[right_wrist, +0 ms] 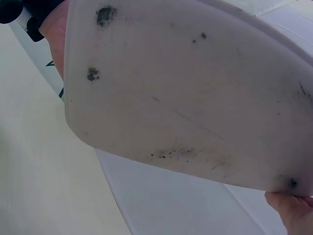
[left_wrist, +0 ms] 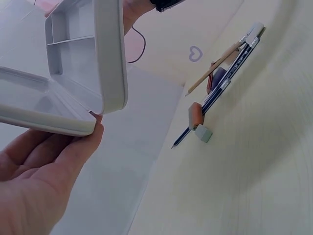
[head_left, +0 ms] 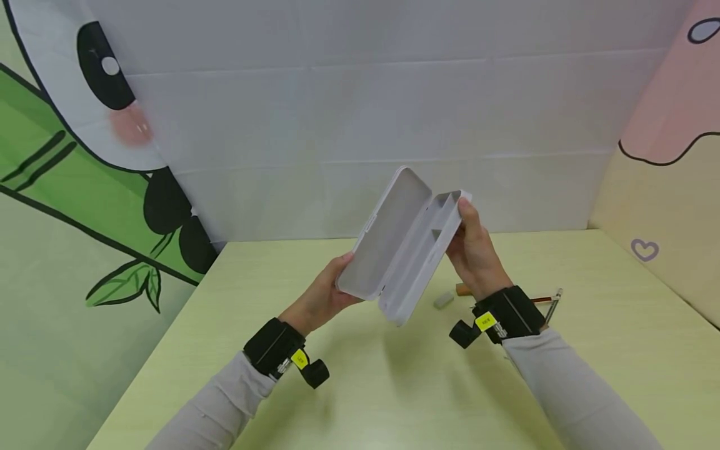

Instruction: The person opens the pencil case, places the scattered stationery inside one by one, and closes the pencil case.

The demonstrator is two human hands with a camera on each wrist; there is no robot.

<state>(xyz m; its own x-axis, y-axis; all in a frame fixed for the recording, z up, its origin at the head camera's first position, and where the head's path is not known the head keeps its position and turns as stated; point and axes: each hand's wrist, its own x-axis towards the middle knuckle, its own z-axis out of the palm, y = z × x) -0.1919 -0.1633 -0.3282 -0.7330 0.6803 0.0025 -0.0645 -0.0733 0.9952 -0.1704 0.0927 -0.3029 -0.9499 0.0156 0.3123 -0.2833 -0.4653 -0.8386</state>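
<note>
A white pencil case (head_left: 388, 240) is held up over the table, its lid swung open and its inside facing up towards the head camera. The tray half (head_left: 419, 269) has dividers near its upper end, and no items show in it. My left hand (head_left: 323, 294) grips the lid's lower left corner, thumb on the edge. At the far upper end of the tray half, my right hand (head_left: 477, 256) holds the side, thumb over the rim. Dark smudges mark the case's underside (right_wrist: 186, 98) in the right wrist view.
On the table (head_left: 337, 406), beyond the case, lie a pale eraser (head_left: 443, 300), an orange-sleeved eraser (left_wrist: 196, 115) and several pencils (left_wrist: 220, 88), bunched together. Behind the table rises a white backdrop (head_left: 337, 112), with printed cloth at both sides.
</note>
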